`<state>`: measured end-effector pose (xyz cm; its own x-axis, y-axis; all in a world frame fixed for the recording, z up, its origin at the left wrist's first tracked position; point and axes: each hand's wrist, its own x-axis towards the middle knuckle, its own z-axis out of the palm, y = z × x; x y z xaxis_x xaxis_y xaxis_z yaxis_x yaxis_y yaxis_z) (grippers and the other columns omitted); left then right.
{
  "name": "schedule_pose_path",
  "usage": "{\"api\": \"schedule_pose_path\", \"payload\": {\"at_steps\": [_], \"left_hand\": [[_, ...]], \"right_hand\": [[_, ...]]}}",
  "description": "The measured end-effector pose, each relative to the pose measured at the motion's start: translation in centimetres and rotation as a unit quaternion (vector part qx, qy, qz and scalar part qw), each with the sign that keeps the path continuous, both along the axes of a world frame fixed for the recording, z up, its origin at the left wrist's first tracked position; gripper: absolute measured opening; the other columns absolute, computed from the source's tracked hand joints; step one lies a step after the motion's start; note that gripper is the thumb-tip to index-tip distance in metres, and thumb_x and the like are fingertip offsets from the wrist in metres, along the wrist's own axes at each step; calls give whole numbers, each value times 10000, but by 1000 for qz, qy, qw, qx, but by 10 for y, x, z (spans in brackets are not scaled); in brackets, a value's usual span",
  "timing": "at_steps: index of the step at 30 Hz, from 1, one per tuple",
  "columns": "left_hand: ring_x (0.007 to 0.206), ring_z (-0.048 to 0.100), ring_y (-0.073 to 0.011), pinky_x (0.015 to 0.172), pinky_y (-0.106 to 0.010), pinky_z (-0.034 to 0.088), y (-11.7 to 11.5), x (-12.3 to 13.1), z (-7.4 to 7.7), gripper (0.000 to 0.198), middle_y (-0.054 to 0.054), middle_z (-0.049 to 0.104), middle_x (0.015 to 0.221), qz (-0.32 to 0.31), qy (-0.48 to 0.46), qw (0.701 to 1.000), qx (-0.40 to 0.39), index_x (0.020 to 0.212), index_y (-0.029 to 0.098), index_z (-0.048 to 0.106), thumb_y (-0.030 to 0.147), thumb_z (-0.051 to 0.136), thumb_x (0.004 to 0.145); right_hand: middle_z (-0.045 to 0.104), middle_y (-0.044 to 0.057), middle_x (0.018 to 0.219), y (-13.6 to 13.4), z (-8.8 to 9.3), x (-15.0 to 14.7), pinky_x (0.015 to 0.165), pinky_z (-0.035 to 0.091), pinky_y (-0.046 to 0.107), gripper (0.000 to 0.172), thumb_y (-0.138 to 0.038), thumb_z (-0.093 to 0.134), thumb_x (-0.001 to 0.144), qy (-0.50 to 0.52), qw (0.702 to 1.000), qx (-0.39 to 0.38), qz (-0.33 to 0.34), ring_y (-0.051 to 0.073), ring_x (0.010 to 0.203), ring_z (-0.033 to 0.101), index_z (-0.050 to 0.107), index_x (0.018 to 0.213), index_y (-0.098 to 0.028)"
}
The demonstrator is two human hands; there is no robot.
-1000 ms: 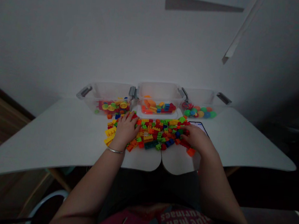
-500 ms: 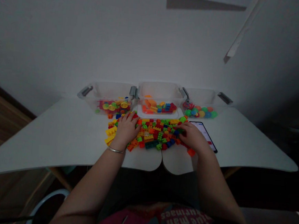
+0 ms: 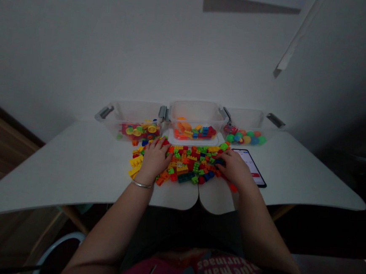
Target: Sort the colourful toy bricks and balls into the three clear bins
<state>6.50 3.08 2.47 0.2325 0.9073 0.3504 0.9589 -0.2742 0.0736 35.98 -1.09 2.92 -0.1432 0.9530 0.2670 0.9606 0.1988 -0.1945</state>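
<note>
A heap of small coloured building bricks [image 3: 190, 163] lies on the white table [image 3: 82, 167] in front of me. My left hand [image 3: 154, 158] rests flat on the heap's left side, fingers spread, a thin bangle on the wrist. My right hand [image 3: 236, 167] lies on the heap's right side with its fingers bent down among the bricks; whether it holds one is hidden. A dark green brick [image 3: 185, 177] sits at the heap's near edge between the hands.
Three clear plastic bins stand at the back: the left bin [image 3: 130, 116] holds mixed toys, the middle bin [image 3: 194, 117] bricks, the right bin [image 3: 250, 121] coloured balls. A phone [image 3: 252, 170] with its screen lit lies right of my right hand. The room is dim.
My right hand has slid left across the bricks, uncovering the phone. My left hand has stayed where it was.
</note>
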Motion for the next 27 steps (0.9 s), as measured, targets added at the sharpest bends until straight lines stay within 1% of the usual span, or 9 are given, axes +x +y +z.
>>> {"api": "schedule_pose_path", "payload": {"at_steps": [4, 8, 11, 14, 18, 21, 24, 26, 27], "left_hand": [[1426, 415, -351, 1167, -549, 358, 0, 1, 1, 440, -112, 492, 1537, 3, 2, 1000, -6, 1314, 184, 659, 365, 517, 938], [1424, 415, -352, 1164, -540, 362, 1, 0, 0, 440, -115, 503, 1527, 1, 4, 1000, -4, 1307, 181, 664, 370, 514, 939], [1420, 416, -351, 1162, -544, 362, 2, 0, -2, 436, -113, 516, 1516, 0, 1, 1000, 2, 1299, 185, 668, 373, 515, 936], [1418, 418, -350, 1160, -553, 362, 2, 0, -3, 436, -111, 517, 1516, -1, -4, 1000, 8, 1300, 193, 667, 374, 519, 933], [1417, 420, -352, 1160, -561, 357, 2, 0, -2, 438, -117, 511, 1521, -1, -8, 1000, 5, 1303, 191, 666, 368, 529, 926], [1420, 419, -351, 1156, -560, 361, 1, 0, -1, 434, -120, 510, 1521, -2, -9, 1000, 2, 1296, 187, 670, 363, 532, 924], [1422, 417, -348, 1153, -566, 364, 1, -1, -1, 428, -117, 513, 1519, -4, -10, 1000, 5, 1293, 197, 671, 365, 522, 928], [1421, 417, -350, 1155, -571, 361, 1, -1, -1, 430, -117, 511, 1520, -4, -11, 1000, 4, 1295, 197, 669, 368, 514, 932], [1422, 416, -351, 1157, -571, 360, 2, -2, -2, 433, -118, 509, 1522, -5, -13, 1000, 3, 1297, 194, 667, 369, 511, 933]], "right_hand": [[704, 80, 1097, -4, 4, -3, 882, 514, 376, 223, -190, 700, 834, -7, 999, -15, -29, 264, 1073, 633, 718, 1051, -237], [728, 73, 1055, -4, 6, -4, 808, 511, 361, 197, -221, 700, 836, 12, 999, 0, -51, 263, 1006, 659, 713, 1030, -244], [739, 78, 1011, -1, 5, -4, 761, 510, 359, 225, -244, 692, 829, 71, 995, 25, -71, 247, 894, 670, 717, 1052, -238], [735, 77, 997, 4, 2, -4, 773, 513, 369, 239, -250, 673, 805, 173, 981, 73, -53, 228, 832, 657, 729, 1036, -228], [691, 44, 799, 11, -3, -6, 714, 515, 363, 195, -356, 668, 762, 341, 932, 110, -53, 213, 728, 619, 725, 891, -221], [641, 2, 662, 16, -3, -7, 621, 509, 328, 313, -457, 698, 711, 490, 865, 70, -78, 192, 631, 602, 708, 913, -217], [692, 14, 740, 26, 6, -10, 619, 533, 318, 421, -510, 701, 691, 584, 806, 60, -77, 189, 664, 647, 703, 988, -212], [729, 38, 868, 36, 14, -13, 654, 560, 326, 439, -532, 674, 713, 602, 791, 87, -62, 188, 720, 676, 700, 1007, -208], [737, 47, 925, 41, 19, -15, 676, 571, 328, 436, -537, 656, 731, 599, 793, 103, -52, 185, 744, 686, 699, 1011, -205]]}}
